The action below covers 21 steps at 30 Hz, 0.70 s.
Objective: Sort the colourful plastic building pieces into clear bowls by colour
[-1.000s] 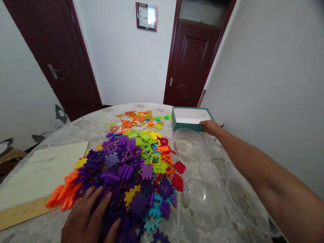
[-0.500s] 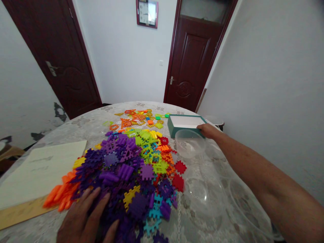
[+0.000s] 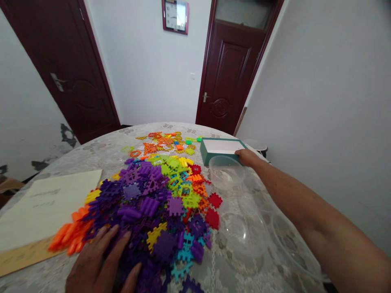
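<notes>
Head: right hand (image 3: 247, 157) grips one box (image 3: 218, 145); spread left hand (image 3: 97, 262) touches one plastic heap (image 3: 149, 207).

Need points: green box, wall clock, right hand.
Green box (image 3: 219, 145): head view, on its white inside.
Wall clock (image 3: 175, 17): head view, on its dial.
Right hand (image 3: 247, 157): head view, on the back of the hand.

A single view is provided, head-worn and directed forward and downward; the table (image 3: 104, 151) is overlooked from its near side, with the left hand (image 3: 99, 262) shown close at the lower edge, the right hand (image 3: 248, 158) farther off to the right and the back wall (image 3: 146, 77) beyond
</notes>
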Available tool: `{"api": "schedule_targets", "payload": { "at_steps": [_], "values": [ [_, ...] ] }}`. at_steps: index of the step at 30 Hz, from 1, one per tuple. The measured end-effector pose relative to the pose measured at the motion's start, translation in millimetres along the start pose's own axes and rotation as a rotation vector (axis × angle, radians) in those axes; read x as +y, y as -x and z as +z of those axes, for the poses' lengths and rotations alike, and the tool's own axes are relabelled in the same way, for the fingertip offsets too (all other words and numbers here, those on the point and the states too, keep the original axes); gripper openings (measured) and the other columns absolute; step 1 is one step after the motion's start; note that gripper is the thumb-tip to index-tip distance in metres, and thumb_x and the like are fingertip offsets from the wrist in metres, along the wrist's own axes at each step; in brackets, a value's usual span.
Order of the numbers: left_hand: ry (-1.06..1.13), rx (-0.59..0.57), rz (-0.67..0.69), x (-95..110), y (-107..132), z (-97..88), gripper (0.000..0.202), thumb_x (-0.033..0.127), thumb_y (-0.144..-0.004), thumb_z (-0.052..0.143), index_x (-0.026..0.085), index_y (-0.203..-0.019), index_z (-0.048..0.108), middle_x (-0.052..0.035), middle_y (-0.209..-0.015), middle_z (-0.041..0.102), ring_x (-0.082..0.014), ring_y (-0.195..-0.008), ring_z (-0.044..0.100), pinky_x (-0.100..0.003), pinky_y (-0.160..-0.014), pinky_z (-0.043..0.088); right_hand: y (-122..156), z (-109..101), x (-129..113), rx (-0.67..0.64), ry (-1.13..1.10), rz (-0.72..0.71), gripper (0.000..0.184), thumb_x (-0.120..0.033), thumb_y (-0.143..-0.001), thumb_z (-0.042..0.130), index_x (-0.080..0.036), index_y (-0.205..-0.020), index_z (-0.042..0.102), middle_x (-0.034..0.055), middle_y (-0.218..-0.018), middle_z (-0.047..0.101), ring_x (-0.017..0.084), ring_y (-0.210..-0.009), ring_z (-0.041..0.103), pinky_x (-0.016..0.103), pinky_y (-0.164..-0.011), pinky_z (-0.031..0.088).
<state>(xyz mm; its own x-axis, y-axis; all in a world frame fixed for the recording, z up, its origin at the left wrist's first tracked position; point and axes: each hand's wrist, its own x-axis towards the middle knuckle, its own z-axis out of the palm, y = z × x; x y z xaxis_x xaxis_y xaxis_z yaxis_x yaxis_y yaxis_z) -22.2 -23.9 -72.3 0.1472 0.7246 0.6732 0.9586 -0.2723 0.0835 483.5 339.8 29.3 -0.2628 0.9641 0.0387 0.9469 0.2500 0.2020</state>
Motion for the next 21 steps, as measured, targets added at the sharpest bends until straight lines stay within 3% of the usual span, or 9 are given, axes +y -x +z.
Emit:
{"api": "schedule_targets", "payload": {
  "at_steps": [5, 9, 12, 17, 19, 21],
  "values": [
    [0.004, -0.009, -0.010, -2, 1, 2.5, 0.074, 0.039, -0.088, 0.068, 0.029, -0.155, 0.040, -0.0177, -0.158, 0.046, -0.0441, -0.146, 0.045, -0.064, -0.121, 0.037, 3, -2, -7, 0.013, -0.010, 0.035, 0.037, -0.012, -0.086, 0.059, -0.018, -0.118, 0.077, 0.0127, -0.116, 0.078, 0.023, -0.106, 0.071, 0.028, -0.094, 0.048],
    [0.007, -0.002, -0.007, 1, 0, 0.4, 0.074, 0.039, -0.088, 0.067, 0.029, -0.156, 0.040, -0.0179, -0.157, 0.046, -0.0445, -0.147, 0.045, -0.065, -0.122, 0.036, 13, -19, -11, 0.068, -0.031, 0.047, 0.049, -0.011, -0.086, 0.060, -0.019, -0.133, 0.070, 0.0138, -0.126, 0.075, 0.026, -0.114, 0.068, 0.032, -0.100, 0.048],
    [0.013, -0.003, -0.034, 6, -1, -2.5, 0.072, 0.039, -0.089, 0.066, 0.028, -0.155, 0.041, -0.0173, -0.157, 0.046, -0.0433, -0.147, 0.044, -0.064, -0.123, 0.034, 32, -35, -22, 0.101, -0.049, 0.002, 0.045, -0.016, -0.091, 0.057, -0.019, -0.135, 0.069, 0.0139, -0.134, 0.072, 0.027, -0.121, 0.065, 0.034, -0.106, 0.046],
    [0.032, -0.009, -0.048, 11, -4, -4.7, 0.069, 0.040, -0.090, 0.065, 0.028, -0.154, 0.042, -0.0167, -0.156, 0.048, -0.0427, -0.148, 0.043, -0.064, -0.123, 0.035, 82, -49, -44, 0.095, -0.106, -0.176, 0.037, -0.038, -0.098, 0.059, -0.022, -0.129, 0.072, 0.0123, -0.132, 0.072, 0.029, -0.122, 0.066, 0.037, -0.108, 0.047],
    [0.038, -0.007, -0.045, 11, -5, -4.7, 0.067, 0.040, -0.091, 0.065, 0.027, -0.153, 0.043, -0.0178, -0.155, 0.048, -0.0435, -0.147, 0.044, -0.065, -0.122, 0.036, 97, -52, -41, 0.089, -0.082, -0.112, 0.036, -0.039, -0.098, 0.060, -0.023, -0.127, 0.073, 0.0129, -0.131, 0.073, 0.031, -0.120, 0.067, 0.039, -0.104, 0.049],
    [0.044, -0.005, -0.041, 11, -6, -4.6, 0.065, 0.040, -0.092, 0.064, 0.025, -0.152, 0.044, -0.0189, -0.155, 0.048, -0.0444, -0.146, 0.045, -0.066, -0.121, 0.037, 104, -57, -25, 0.071, -0.039, 0.052, 0.035, -0.033, -0.097, 0.059, -0.024, -0.128, 0.072, 0.0142, -0.131, 0.072, 0.031, -0.117, 0.068, 0.040, -0.098, 0.052]
  ]
}}
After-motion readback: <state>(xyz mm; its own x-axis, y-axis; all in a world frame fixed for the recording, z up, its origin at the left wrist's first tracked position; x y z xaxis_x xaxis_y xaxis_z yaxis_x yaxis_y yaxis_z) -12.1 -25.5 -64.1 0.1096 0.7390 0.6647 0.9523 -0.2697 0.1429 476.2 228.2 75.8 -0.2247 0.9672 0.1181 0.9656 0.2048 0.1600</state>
